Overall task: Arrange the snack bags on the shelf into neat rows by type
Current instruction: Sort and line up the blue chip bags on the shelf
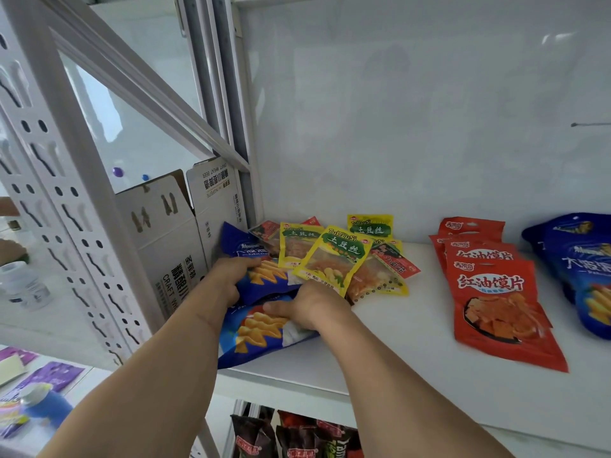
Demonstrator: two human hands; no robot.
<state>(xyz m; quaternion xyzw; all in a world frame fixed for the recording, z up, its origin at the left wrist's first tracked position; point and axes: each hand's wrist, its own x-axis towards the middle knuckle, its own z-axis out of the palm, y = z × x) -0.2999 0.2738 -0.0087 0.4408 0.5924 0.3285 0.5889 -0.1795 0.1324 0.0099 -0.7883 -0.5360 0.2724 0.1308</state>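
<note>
Both forearms reach in from the bottom edge toward the left end of a white shelf. Under the right hand lies a blue chip bag printed with wavy yellow crisps; its near corner hangs over the shelf's front lip. That hand's grip is curled down on the bag's upper edge, thumb along it. The left hand has its grip closed round the side of a second blue bag of the same print, which leans against a white carton.

Just behind the hands sits a loose fan of yellow packets with a green banner reading "TuDouSi" above Chinese characters, clear windows showing orange shreds inside. Small red-and-black packets are mixed among them, their print too small to read.

To the right, well apart from this heap, red bags lie overlapped in a row running back to the wall, each with large white Chinese lettering and a picture of orange slices. Further right, at the frame edge, more blue bags are stacked.

At the left, an open white carton stands beyond the shelf's end, marked "CRAFT WHEAT BEER". White perforated uprights frame the shelf, with a pale glossy wall behind. Below the shelf, dark snack bags stand on a lower level.
</note>
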